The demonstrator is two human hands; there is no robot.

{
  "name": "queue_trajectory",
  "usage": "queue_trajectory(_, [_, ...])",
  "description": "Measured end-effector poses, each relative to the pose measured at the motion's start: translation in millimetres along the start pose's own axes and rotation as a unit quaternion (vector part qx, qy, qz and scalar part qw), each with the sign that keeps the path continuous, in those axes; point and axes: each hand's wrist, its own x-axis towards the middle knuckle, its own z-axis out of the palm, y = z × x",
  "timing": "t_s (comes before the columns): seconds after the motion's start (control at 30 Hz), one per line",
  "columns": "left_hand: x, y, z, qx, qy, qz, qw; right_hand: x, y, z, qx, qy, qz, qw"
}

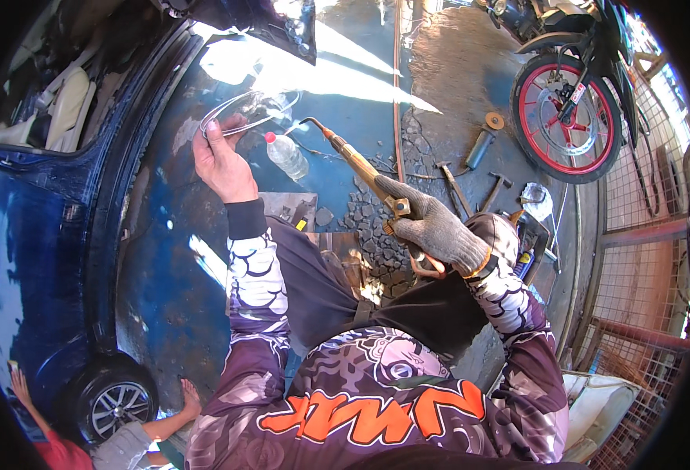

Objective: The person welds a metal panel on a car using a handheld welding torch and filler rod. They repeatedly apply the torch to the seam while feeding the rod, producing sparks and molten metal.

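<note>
My bare left hand (227,166) is closed on a loop of thin silvery wire (218,108), pinched between thumb and fingers. My right hand (443,233), in a grey knit glove, wraps around the handle of a brass gas torch (353,159). The torch's bent tip points up and left toward the wire, apart from it. Whether a flame burns at the tip I cannot tell in the glare. A clear plastic bottle (288,158) with a red cap stands or lies on the floor between my hands.
A blue car (36,235) lines the left, with a person's bare foot (191,398) by its wheel (118,403). Grey broken stones (384,243) lie ahead of my knees. Hammers (456,190) and a grinder (480,149) lie right, before a red-rimmed motorcycle wheel (568,117).
</note>
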Motion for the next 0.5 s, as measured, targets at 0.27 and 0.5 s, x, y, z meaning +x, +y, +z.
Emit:
queue_trajectory(0.27, [-31,-31,32,0.112,-0.199,0.002,0.974,-16,-8,-2,0.010,0.101,-0.044,0.994])
queue_trajectory(0.5, [-104,-78,43,0.362,-0.415,0.021,0.834,-23,-14,-16,0.104,0.183,-0.079,0.974])
